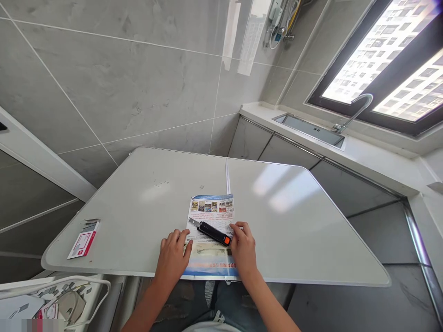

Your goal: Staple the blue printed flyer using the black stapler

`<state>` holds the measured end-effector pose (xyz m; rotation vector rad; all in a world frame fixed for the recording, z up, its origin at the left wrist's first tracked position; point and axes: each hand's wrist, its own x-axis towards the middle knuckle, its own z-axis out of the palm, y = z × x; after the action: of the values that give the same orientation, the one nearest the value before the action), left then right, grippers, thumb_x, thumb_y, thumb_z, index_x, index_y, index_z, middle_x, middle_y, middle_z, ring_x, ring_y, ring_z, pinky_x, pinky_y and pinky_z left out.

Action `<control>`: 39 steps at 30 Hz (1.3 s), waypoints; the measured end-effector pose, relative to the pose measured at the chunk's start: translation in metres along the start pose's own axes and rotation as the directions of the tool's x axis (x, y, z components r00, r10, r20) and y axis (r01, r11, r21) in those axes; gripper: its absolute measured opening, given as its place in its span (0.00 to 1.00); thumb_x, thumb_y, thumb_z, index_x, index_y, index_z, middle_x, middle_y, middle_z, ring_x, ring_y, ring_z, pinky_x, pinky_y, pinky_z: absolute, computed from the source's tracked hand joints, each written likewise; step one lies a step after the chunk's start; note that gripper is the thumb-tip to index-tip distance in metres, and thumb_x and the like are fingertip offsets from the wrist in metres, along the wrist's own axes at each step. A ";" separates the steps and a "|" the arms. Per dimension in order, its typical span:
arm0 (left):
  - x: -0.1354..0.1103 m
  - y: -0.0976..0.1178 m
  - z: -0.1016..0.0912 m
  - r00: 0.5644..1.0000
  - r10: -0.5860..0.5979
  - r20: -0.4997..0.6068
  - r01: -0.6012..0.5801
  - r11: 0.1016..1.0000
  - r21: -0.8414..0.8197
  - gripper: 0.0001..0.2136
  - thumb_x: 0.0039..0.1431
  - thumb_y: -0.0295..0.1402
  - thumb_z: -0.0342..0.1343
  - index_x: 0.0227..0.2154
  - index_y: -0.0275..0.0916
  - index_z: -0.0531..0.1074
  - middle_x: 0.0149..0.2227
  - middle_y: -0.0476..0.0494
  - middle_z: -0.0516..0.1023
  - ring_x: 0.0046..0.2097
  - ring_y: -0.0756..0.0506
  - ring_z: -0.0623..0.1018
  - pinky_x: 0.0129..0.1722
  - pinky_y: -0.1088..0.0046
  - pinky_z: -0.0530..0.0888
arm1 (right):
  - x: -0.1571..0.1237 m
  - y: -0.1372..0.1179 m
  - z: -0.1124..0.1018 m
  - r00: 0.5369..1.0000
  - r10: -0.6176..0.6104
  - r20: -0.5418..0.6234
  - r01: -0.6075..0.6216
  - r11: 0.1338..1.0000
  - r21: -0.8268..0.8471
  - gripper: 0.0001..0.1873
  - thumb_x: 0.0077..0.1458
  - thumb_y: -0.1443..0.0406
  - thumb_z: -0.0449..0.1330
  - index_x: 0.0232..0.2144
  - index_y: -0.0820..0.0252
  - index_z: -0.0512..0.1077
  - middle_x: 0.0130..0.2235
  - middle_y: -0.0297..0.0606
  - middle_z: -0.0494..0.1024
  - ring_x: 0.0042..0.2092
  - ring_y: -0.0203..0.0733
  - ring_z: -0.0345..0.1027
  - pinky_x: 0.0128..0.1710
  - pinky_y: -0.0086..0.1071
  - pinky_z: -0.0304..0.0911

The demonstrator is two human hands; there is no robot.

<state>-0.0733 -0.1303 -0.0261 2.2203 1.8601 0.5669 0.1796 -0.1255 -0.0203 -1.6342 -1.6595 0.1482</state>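
A printed leaflet [210, 251] with small photos and blue bands lies at the table's near edge. Across it rests a black utility knife [212, 233], slanted, with an orange end at the lower right and a short metal tip at the upper left. My left hand [173, 253] rests on the leaflet's left edge, thumb and fingers apart, close to the metal tip. At the right edge, my right hand [244, 249] touches the paper with bent fingers beside the orange end. Neither hand grips the knife.
A white and pink packet [83, 240] with thin dark pieces at its top lies on the white table [301, 230], left side. Below left stands a white basket [90, 304] holding odds and ends. A counter with a sink [311, 130] and tap [356, 110] runs along the right.
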 end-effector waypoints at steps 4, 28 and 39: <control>0.005 0.015 0.005 0.999 0.027 0.033 -0.026 0.999 -0.045 0.14 0.73 0.34 0.48 0.54 0.41 0.75 0.45 0.39 0.78 0.47 0.38 0.76 0.47 0.59 0.68 | 0.000 0.022 -0.009 1.000 0.017 -0.026 -0.017 1.000 0.011 0.20 0.63 0.74 0.49 0.43 0.59 0.81 0.44 0.44 0.76 0.38 0.43 0.76 0.40 0.37 0.72; -0.020 0.099 -0.053 0.888 0.118 0.444 0.274 0.641 -0.718 0.16 0.72 0.49 0.51 0.53 0.47 0.70 0.42 0.45 0.86 0.48 0.41 0.83 0.47 0.68 0.78 | -0.016 -0.025 -0.079 0.838 -0.513 0.184 0.338 0.754 0.563 0.15 0.66 0.75 0.60 0.50 0.54 0.76 0.49 0.43 0.82 0.45 0.43 0.73 0.45 0.37 0.72; 0.008 0.015 -0.008 0.988 0.047 -0.147 -0.071 0.984 -0.163 0.18 0.74 0.39 0.46 0.54 0.38 0.76 0.60 0.33 0.78 0.63 0.33 0.75 0.65 0.47 0.69 | 0.072 0.063 -0.093 0.994 -0.072 -0.080 0.080 0.991 0.103 0.05 0.61 0.63 0.64 0.34 0.53 0.81 0.40 0.39 0.85 0.43 0.47 0.76 0.45 0.41 0.71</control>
<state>-0.0618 -0.1260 -0.0116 2.1815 1.7432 0.8808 0.2945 -0.0908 0.0382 -1.4772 -1.6260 0.1325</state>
